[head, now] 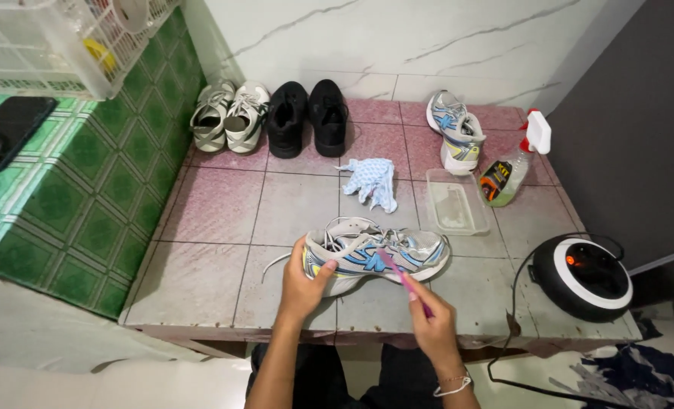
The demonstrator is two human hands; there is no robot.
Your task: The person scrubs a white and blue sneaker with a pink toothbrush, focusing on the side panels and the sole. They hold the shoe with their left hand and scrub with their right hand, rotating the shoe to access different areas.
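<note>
A low tiled platform with pinkish-grey tiles fills the middle of the view, with a green tiled surface to its left and a white marbled wall at the far side. At the right near corner sits a round black and white appliance with its cord trailing off the edge.

Along the far edge stand 2 pale grey-green sneakers, then 2 black shoes, and further right 1 white and blue sneaker standing apart. Right of centre lies a clear plastic tray, with a spray bottle lying just beside it on its right. A crumpled white and blue cloth lies left of the tray.

Near the front edge, a white, grey and blue sneaker lies on its side, toe to the right, laces loose and one trailing left. The left hand is clamped on its heel end, thumb across the sole edge and fingers wrapped behind, forearm reaching up from the near edge. The right hand is closed around a pink toothbrush, whose head rests on the shoe's blue side panel. That wrist wears a thin bracelet and angles in from the near right.

A white wire basket hangs at the far left, above a dark phone.
</note>
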